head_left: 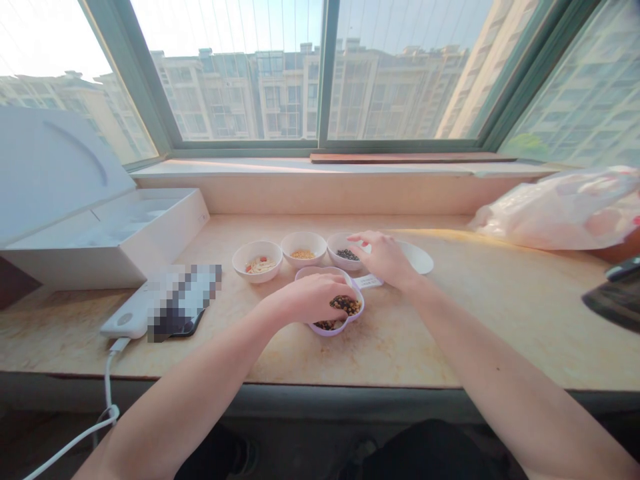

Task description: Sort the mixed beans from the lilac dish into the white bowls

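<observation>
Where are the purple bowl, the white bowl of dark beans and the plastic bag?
purple bowl (333,331), head view, on its front wall.
white bowl of dark beans (342,265), head view, on its near wall.
plastic bag (555,210), head view, on its middle.

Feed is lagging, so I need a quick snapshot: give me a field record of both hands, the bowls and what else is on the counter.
left hand: fingers curled down into lavender bowl, on mixed beans; grip hidden
right hand: reaching over dark-bean bowl; grip unclear
row behind lavender bowl: red-and-pale-bits bowl, yellow-grain bowl, dark-bean bowl
counter left: open white box, power bank with cable
counter right: white plate, plastic bag
</observation>
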`<state>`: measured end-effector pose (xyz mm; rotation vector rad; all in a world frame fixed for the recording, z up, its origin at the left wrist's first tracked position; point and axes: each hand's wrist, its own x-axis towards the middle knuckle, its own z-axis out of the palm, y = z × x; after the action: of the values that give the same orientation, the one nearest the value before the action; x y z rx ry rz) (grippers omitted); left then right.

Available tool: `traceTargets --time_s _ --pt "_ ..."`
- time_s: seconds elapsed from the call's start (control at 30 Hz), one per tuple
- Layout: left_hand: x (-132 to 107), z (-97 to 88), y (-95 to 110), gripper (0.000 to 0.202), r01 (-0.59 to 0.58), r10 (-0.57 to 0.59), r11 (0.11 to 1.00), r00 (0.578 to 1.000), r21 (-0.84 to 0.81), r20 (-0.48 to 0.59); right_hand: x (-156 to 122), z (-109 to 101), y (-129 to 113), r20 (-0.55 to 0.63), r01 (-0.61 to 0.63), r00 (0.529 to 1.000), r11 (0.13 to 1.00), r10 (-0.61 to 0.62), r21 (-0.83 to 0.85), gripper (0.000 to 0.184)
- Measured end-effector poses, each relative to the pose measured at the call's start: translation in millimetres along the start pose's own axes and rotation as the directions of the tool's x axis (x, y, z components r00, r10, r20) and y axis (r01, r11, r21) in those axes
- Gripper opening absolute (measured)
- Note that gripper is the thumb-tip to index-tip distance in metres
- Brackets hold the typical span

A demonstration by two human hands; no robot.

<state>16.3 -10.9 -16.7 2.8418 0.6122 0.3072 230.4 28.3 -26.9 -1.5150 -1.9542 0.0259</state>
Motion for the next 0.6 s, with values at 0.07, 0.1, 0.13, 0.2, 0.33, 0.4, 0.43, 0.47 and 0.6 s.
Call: traceTargets --time_s 0.07,0.1,0.13,0.2,0.33,0.4,0.43,0.47,0.6 --pt "0.6 0.4 0.6 0.019 -0.001 0.001 1.000 1.000 0.013 0.006 -0.4 0.2 -2.0 0.007 0.008 1.000 1.000 -0.008 0.014 0.023" --pt "0.8 0.6 0.6 0.019 -0.001 0.001 1.000 1.000 0.015 0.011 -0.7 0.5 -2.8 0.014 0.013 1.000 1.000 -0.014 0.022 0.023" --pt "1.2 0.8 0.5 0.018 -0.004 0.003 1.000 1.000 0.013 0.018 -0.9 0.7 -3.5 0.021 0.019 1.000 0.999 -0.020 0.029 0.023" --pt "1.9 1.3 0.1 0.017 -0.009 0.008 1.000 1.000 0.003 0.027 -1.4 1.1 -4.5 0.029 0.029 0.999 0.999 -0.031 0.043 0.021" --pt "3.0 2.5 -0.7 0.017 -0.002 0.001 1.000 0.999 0.010 0.045 -2.2 1.4 -5.3 0.030 0.031 0.999 0.997 -0.033 0.064 0.020" --pt "3.2 2.7 -0.7 0.017 0.005 -0.005 1.000 0.999 0.021 0.041 -2.3 1.3 -5.2 0.035 0.027 0.999 0.997 -0.029 0.070 0.019" --pt "3.3 2.7 -0.7 0.017 0.008 -0.009 1.000 0.999 0.023 0.036 -2.3 1.3 -5.1 0.039 0.026 0.999 0.997 -0.029 0.072 0.019" --pt "3.3 2.5 -0.7 0.018 0.012 -0.013 1.000 0.999 0.021 0.031 -2.4 1.4 -5.0 0.043 0.026 0.999 0.997 -0.029 0.075 0.019" --pt "3.6 1.9 -1.3 0.020 0.011 -0.012 1.000 0.999 0.018 0.032 -2.2 1.3 -4.5 0.054 0.028 0.998 0.996 -0.032 0.083 0.019"
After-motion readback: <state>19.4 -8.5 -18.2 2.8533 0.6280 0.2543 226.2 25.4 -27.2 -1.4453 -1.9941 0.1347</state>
